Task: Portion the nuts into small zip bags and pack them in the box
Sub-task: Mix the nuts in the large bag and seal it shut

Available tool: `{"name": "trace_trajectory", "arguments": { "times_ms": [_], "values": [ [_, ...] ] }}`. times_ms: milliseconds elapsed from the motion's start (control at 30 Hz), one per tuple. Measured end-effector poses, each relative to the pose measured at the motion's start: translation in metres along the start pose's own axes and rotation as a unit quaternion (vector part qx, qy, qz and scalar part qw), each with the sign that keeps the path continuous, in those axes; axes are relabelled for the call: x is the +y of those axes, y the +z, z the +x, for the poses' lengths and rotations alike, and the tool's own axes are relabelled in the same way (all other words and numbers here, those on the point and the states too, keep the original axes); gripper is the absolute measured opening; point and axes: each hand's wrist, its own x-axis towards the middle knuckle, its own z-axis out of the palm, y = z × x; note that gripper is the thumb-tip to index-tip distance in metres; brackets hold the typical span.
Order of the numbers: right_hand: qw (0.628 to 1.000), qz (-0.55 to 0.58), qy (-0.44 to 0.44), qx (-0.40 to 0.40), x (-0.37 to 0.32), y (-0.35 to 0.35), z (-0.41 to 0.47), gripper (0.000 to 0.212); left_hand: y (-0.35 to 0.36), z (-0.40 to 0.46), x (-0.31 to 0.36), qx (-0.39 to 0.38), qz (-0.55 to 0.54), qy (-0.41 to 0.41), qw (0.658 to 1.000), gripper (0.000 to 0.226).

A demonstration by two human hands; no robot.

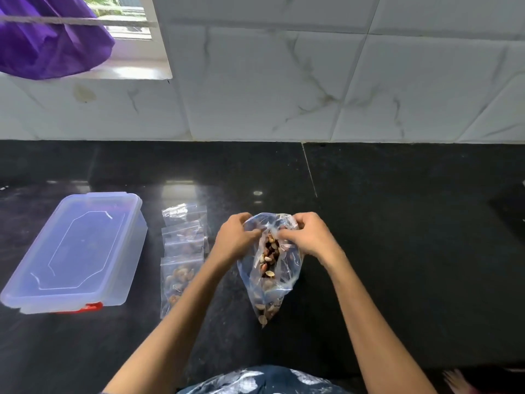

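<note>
A large clear plastic bag of mixed nuts stands on the black counter in front of me. My left hand grips the left side of its mouth and my right hand grips the right side, holding the top spread apart. Nuts show inside the opening and at the bag's lower tip. Several small zip bags filled with nuts lie in a column just left of my left forearm. A translucent plastic box with its lid on and a red clip at the near end rests at the left.
The black granite counter runs to a white marble-tiled wall behind. A purple cloth hangs by the window at the top left. A dark object sits at the right edge.
</note>
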Motion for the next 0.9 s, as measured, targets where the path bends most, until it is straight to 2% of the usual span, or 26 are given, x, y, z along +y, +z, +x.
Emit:
{"name": "trace_trajectory", "arguments": {
  "times_ms": [67,133,167,200,233,300,367,433,500,533,667,800,833,900],
  "values": [
    [0.984,-0.114,-0.055,0.127,-0.001,0.012,-0.006,0.013,0.014,-0.007,0.001,0.165,0.138,0.087,0.973,0.012],
    [0.963,-0.155,-0.097,0.196,-0.002,0.021,-0.014,0.012,0.022,-0.015,0.003,0.239,0.207,0.129,0.940,0.016],
    [0.962,-0.156,-0.102,0.201,-0.001,0.023,-0.015,0.013,0.024,-0.016,0.002,0.238,0.206,0.125,0.941,0.013],
    [0.968,-0.143,-0.093,0.182,-0.001,0.022,-0.015,0.014,0.023,-0.014,-0.001,0.206,0.171,0.103,0.958,0.006],
    [0.980,-0.111,-0.076,0.145,-0.001,0.017,-0.014,0.017,0.017,-0.013,0.000,0.154,0.106,0.074,0.980,0.008],
    [0.999,0.007,-0.029,0.035,-0.004,0.002,-0.014,0.030,0.002,-0.013,0.004,0.018,-0.051,0.029,0.998,0.025],
    [0.988,0.130,0.015,-0.082,-0.010,-0.012,-0.015,0.044,-0.013,-0.015,0.013,-0.065,-0.088,-0.002,0.994,0.037],
    [0.959,0.213,0.057,-0.177,-0.012,-0.020,-0.008,0.053,-0.023,-0.009,0.020,-0.164,-0.160,-0.073,0.971,0.052],
    [0.928,0.266,0.091,-0.245,-0.007,-0.025,0.005,0.053,-0.031,0.003,0.023,-0.247,-0.225,-0.112,0.936,0.053],
    [0.918,0.272,0.098,-0.270,-0.005,-0.027,0.011,0.052,-0.034,0.010,0.023,-0.265,-0.215,-0.124,0.932,0.047],
    [0.902,0.289,0.081,-0.311,-0.001,-0.032,0.019,0.049,-0.040,0.024,0.020,-0.281,-0.209,-0.163,0.922,0.027],
    [0.884,0.343,0.057,-0.312,-0.003,-0.032,0.018,0.025,-0.048,0.022,0.017,-0.298,-0.258,-0.126,0.910,0.020],
    [0.900,0.321,0.048,-0.290,-0.004,-0.029,0.017,0.016,-0.046,0.022,0.014,-0.272,-0.256,-0.098,0.922,0.017],
    [0.964,0.201,0.003,-0.176,-0.011,-0.017,0.011,0.007,-0.031,0.023,0.007,-0.133,-0.163,0.014,0.978,0.015]
  ]
}}
